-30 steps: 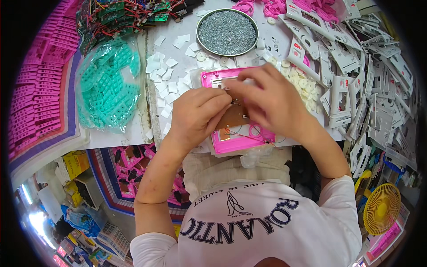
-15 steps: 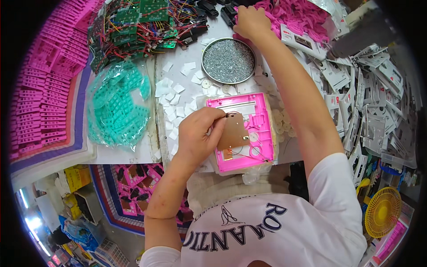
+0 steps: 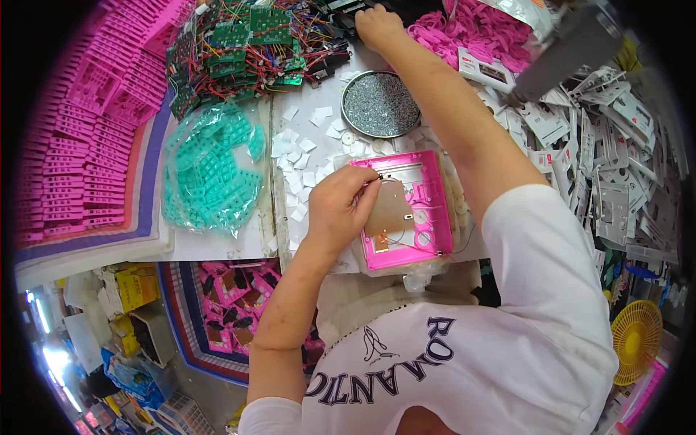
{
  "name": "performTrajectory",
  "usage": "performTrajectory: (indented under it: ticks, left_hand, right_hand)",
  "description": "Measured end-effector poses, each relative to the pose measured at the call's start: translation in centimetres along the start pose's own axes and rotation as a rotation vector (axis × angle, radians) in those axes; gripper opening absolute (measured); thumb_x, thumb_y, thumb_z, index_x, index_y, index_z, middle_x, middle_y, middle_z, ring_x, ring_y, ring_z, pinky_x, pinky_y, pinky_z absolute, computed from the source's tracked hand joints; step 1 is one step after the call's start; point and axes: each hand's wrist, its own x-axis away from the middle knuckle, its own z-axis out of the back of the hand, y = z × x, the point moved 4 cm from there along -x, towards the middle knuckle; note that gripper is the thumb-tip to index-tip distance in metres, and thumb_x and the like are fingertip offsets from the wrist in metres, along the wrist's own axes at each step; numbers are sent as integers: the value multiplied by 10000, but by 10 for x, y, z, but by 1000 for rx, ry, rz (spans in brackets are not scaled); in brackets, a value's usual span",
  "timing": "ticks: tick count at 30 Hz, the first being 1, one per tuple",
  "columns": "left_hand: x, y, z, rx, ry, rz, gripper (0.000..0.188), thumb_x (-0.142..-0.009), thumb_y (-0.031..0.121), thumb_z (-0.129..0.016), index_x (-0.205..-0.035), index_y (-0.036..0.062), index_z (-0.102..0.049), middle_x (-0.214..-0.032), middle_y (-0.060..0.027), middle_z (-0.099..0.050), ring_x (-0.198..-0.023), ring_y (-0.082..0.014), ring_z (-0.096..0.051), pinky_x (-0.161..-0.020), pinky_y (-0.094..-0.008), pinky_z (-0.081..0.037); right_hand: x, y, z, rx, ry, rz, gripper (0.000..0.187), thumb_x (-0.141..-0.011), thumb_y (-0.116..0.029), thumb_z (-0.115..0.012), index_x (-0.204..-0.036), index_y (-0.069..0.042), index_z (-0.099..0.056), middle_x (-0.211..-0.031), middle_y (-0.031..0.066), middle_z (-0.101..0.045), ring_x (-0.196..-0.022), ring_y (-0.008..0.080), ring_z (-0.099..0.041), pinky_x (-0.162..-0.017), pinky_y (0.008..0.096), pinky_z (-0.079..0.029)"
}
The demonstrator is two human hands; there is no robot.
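A pink plastic housing lies open in front of me, with a brown circuit board over its left half. Thumb and forefinger of my left hand are pinched at the board's upper left corner, by a small black part. Thin wires run out of the board's lower edge. My right arm is stretched far forward, and my right hand is among black plastic parts at the table's far side. Its fingertips are mostly hidden, so what they grasp does not show.
A round tin of small screws stands beyond the housing. Green circuit boards with wires, a bag of turquoise keypads and stacked pink housings fill the left. Pink straps and white plates lie right.
My right hand has moved left and farther away, into the black parts. The board sits slightly turned in the housing, my left hand still at its corner. The whole view has shifted slightly.
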Motion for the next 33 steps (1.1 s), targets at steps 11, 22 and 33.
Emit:
performTrajectory:
  ticks: [11,22,33]
  left_hand:
    - [15,-16,11,-5,133,110,96,-850,27,-745,-933,41,-699,-837,-113,-694,-722,-275,-673,-643,-354,-524]
    - [18,-8,12,-40,26,-1,113,-861,10,-755,-964,38,-719,-830,-51,-688,-638,-141,-549,-593,-281,-443]
    - [5,-20,23,119,-157,133,112,-876,7,-740,-985,32,-732,-852,-49,-703,-683,-119,-607,-585,-253,-447]
  right_hand:
    - [154,-48,214,-1059,222,-25,461,-790,-167,-825,-1169,-35,-599,-981,117,-670,-885,249,-686,-756,368,-551]
    - [311,-13,243,-1327,-563,-395,610,-862,-260,-804,-1372,-57,-539,-1193,148,-640,-807,200,-709,-642,316,-590]
    - [280,-27,228,-1156,-463,299,479,-875,-174,-744,-1330,-116,-605,-941,103,-694,-835,313,-672,-752,418,-552]
